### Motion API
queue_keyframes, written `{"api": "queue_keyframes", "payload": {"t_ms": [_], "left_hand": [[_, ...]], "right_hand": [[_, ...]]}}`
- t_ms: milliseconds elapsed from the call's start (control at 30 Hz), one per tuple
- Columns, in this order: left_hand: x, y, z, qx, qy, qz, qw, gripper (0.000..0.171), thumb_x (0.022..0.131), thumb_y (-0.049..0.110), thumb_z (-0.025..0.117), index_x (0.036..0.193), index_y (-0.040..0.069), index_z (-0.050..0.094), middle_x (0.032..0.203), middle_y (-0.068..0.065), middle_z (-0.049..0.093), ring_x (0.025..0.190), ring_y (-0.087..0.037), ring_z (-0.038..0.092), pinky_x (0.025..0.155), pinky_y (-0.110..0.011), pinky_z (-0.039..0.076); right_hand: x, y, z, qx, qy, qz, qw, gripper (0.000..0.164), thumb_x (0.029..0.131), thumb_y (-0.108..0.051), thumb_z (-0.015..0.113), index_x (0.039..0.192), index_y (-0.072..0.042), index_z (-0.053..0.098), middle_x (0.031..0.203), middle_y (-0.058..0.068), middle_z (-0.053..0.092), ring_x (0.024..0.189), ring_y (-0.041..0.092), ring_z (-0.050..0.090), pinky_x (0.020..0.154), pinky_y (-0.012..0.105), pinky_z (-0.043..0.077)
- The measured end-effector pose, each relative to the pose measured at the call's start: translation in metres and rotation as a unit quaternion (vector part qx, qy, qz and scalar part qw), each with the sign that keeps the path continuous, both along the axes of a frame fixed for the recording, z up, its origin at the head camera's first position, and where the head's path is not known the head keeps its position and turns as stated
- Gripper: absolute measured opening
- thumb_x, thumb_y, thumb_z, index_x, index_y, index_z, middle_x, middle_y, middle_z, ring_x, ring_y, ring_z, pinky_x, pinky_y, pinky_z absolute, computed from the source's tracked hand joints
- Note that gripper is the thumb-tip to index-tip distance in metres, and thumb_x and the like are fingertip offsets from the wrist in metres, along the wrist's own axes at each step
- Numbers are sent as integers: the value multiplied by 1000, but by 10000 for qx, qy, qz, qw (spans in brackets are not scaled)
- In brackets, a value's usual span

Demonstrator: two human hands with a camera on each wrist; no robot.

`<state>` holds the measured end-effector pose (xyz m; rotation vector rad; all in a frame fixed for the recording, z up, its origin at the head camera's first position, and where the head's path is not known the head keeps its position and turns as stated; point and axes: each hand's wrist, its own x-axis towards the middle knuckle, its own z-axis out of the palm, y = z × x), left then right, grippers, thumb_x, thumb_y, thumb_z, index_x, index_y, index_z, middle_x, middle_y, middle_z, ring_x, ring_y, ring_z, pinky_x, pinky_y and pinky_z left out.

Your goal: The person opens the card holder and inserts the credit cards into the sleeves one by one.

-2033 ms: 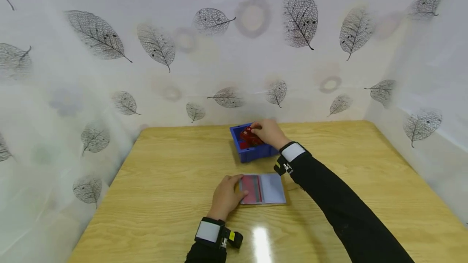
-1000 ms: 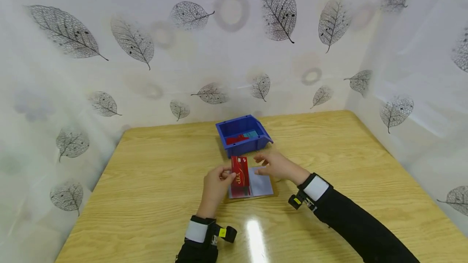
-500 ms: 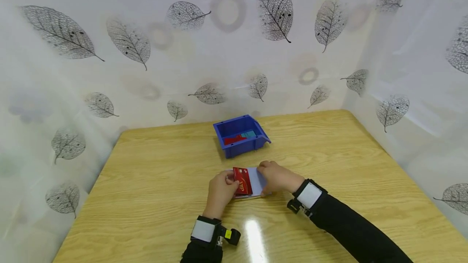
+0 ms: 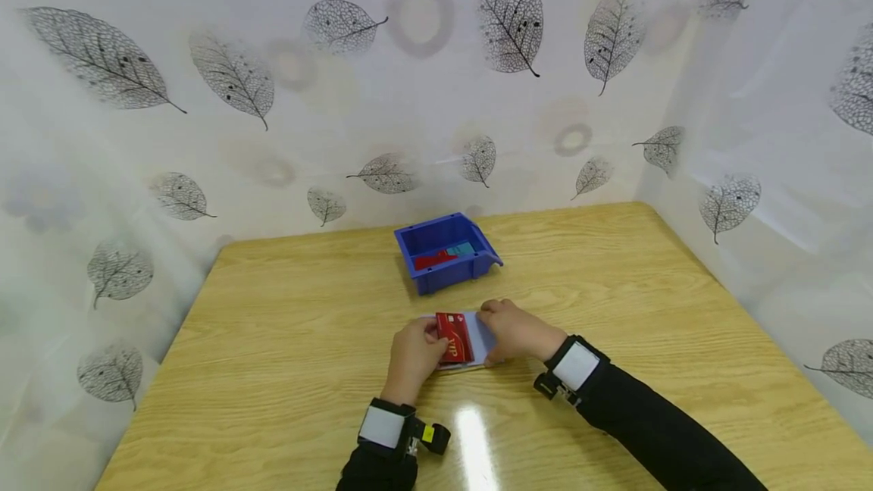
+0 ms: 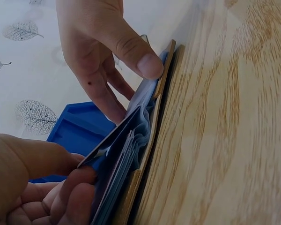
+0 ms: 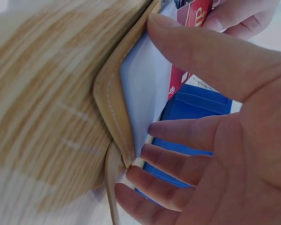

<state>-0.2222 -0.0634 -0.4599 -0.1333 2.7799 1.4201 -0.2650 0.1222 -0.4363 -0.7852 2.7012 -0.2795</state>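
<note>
A red VIP card point(image 4: 455, 338) is pinched between the thumb and fingers of my left hand point(image 4: 411, 358). It lies tilted over the left half of an open card holder point(image 4: 481, 339), which has clear sleeves and a tan, stitched cover point(image 6: 113, 101). In the left wrist view the card's edge point(image 5: 110, 136) slants into the sleeves; how deep it sits I cannot tell. My right hand point(image 4: 516, 330) holds the holder's right half, thumb on the near edge and fingertips on the far edge.
Behind the holder stands a blue bin point(image 4: 450, 276) with a red card point(image 4: 431, 259) and a teal card point(image 4: 460, 249) inside. The wooden table point(image 4: 307, 324) meets a leaf-patterned curtain point(image 4: 382, 97) at the back and sides.
The right hand took the red card out of the bin and passed it to the left hand. Then the right hand moved onto the holder's right half. The card came down onto the left half.
</note>
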Motion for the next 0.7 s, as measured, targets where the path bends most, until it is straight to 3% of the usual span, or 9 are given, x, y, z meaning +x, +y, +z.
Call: {"api": "queue_keyframes", "payload": {"t_ms": [133,367,533,700], "left_hand": [[-1,2,1,-122,62,-100,9999,35,83,8,73,115,-4,66,71,-5,64,55,-12,57,48,-26,48],[-4,8,0,-463,486,-309,9973,28,79,6,75,105,-4,69,68,-3,64,58,-11,55,50,-25,44],[-7,15,1,-594,433,-499,9961,26,80,5,72,104,-4,69,66,-4,65,55,-10,56,48,-25,43],[-10,24,2,-1227,603,-557,9890,16,81,11,74,93,1,73,70,-4,67,58,-13,57,51,-27,45]], "right_hand": [[-1,0,-1,2,21,-8,10000,80,69,-31,88,132,5,54,137,21,49,124,38,45,103,45,41],[-1,1,-2,-38,66,46,10000,82,71,-33,87,134,5,53,137,21,48,124,39,44,102,46,41],[-1,3,-4,-101,137,43,9998,82,71,-37,86,134,4,53,137,20,49,124,39,45,101,45,43],[-2,4,-5,-316,157,85,9993,80,70,-36,87,133,2,55,135,20,51,122,39,46,98,45,44]]}}
